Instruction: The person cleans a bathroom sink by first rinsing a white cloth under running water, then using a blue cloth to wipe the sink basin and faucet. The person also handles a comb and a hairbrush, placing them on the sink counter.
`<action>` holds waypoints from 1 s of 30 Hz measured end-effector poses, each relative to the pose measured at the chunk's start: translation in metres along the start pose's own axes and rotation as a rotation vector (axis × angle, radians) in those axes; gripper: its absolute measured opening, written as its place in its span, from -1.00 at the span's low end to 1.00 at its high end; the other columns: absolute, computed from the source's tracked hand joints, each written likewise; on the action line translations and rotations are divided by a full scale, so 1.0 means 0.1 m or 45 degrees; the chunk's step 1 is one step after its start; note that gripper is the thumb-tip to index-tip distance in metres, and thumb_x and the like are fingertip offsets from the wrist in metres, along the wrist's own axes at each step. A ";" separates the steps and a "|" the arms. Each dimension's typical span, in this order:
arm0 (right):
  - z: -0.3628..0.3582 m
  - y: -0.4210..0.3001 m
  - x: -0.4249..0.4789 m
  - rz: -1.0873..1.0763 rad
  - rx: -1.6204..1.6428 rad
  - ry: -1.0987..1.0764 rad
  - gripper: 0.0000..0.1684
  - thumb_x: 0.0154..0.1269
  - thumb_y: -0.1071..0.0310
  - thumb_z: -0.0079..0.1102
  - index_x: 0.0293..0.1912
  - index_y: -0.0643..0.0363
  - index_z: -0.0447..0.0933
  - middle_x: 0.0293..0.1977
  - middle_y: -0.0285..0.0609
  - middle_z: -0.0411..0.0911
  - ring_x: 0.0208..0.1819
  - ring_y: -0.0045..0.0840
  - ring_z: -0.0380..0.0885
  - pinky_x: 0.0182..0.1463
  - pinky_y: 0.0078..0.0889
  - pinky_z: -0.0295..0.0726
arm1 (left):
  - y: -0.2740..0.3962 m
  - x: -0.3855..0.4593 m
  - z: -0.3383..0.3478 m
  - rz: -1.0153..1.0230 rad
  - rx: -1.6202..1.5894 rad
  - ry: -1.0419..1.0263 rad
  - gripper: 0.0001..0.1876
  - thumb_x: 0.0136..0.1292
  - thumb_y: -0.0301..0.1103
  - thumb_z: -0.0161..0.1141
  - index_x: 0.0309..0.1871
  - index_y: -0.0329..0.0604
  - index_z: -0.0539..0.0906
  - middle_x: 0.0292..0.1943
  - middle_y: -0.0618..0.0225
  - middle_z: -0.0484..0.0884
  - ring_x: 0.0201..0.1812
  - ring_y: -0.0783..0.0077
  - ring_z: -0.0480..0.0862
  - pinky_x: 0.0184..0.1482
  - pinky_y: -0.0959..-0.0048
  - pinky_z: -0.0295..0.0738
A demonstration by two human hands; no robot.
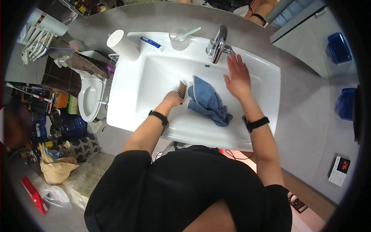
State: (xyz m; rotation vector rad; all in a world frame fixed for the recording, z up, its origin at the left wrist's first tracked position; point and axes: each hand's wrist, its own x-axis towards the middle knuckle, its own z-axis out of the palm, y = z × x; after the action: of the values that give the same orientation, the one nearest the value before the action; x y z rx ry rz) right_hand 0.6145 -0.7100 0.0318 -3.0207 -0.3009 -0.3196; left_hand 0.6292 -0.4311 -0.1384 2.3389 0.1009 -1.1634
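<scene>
My left hand [173, 99] grips a brown wide-toothed comb [182, 90] over the basin of a white washbasin [153, 127], its teeth pointing up and to the left. A crumpled blue cloth [205, 95] lies in the basin to the right of the comb. My right hand [238, 77] is flat with its fingers apart, holding nothing, just below the lever side of the chrome faucet [218, 46]. Whether its fingertips touch the faucet lever or the basin, I cannot tell. No running water is visible under the spout.
On the washbasin's back rim are a white cylindrical container [123, 46], a blue and white toothpaste tube [152, 43] and a clear cup [178, 40] holding a pale green toothbrush [188, 33]. A mirror runs behind. A toilet [90, 100] stands at left; a cabinet [304, 40] is at right.
</scene>
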 end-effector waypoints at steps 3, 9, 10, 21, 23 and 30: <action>0.10 0.22 0.16 -0.041 -0.315 -0.090 -0.26 0.20 0.27 0.16 0.33 0.21 0.18 0.45 -0.18 -0.06 0.45 -0.30 -0.02 0.46 -0.10 0.02 | -0.05 -0.46 -0.31 0.102 -0.398 0.106 -0.74 0.01 -0.25 0.35 -0.36 -0.28 0.63 -0.52 0.22 0.63 -0.47 0.47 0.61 -0.39 0.50 0.53; 0.19 0.23 0.30 0.236 -0.323 -0.343 -0.32 0.30 0.16 0.02 0.35 0.18 0.17 0.45 -0.16 -0.07 0.44 -0.31 0.01 0.42 -0.07 0.10 | -0.05 -1.07 -0.42 0.280 -1.004 0.133 -0.74 0.15 -0.43 0.33 -0.15 -0.31 0.54 -0.31 0.31 0.61 -0.41 0.53 0.58 -0.34 0.56 0.56; 0.13 0.16 0.32 0.259 -0.291 -0.354 -0.33 0.31 0.12 0.03 0.33 0.18 0.20 0.43 -0.12 -0.03 0.43 -0.28 0.04 0.41 -0.09 0.14 | -0.04 -1.14 -0.37 0.314 -1.068 0.122 -0.75 0.16 -0.42 0.33 -0.15 -0.29 0.54 -0.31 0.34 0.61 -0.39 0.54 0.58 -0.32 0.56 0.56; 0.69 -0.96 -0.76 0.536 1.988 -0.480 -0.68 0.38 0.23 0.11 -0.07 0.32 0.46 -0.27 -0.21 0.59 -0.22 -0.63 0.53 -0.09 -0.51 0.54 | 0.44 -1.29 0.05 0.596 -0.999 -0.289 -0.74 0.20 -0.33 0.32 -0.10 -0.22 0.57 -0.21 0.36 0.63 -0.34 0.59 0.57 -0.23 0.57 0.51; 0.50 -0.87 -0.85 0.671 2.068 -0.512 -0.69 0.39 0.22 0.09 -0.08 0.28 0.42 -0.30 -0.21 0.58 -0.27 -0.61 0.55 -0.20 -0.49 0.60 | 0.46 -1.30 0.10 0.542 -0.961 -0.257 -0.73 0.22 -0.31 0.30 -0.09 -0.24 0.57 -0.27 0.40 0.60 -0.37 0.61 0.54 -0.27 0.60 0.48; 0.23 0.53 -1.69 1.156 1.231 0.054 -0.70 0.35 0.21 0.13 -0.19 0.30 0.46 -0.52 -0.22 0.55 -0.58 -0.63 0.52 -0.56 -0.56 0.51 | 0.30 -1.20 0.20 0.482 -0.863 -0.149 -0.68 0.23 -0.23 0.28 -0.07 -0.24 0.55 -0.29 0.39 0.58 -0.37 0.55 0.56 -0.27 0.57 0.51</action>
State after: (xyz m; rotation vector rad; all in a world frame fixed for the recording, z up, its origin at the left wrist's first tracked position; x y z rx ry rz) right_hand 0.4677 -0.7911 -0.0303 -1.9099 0.7008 -0.0933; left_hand 0.5483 -0.4473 -0.0442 1.6045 0.0049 -0.8919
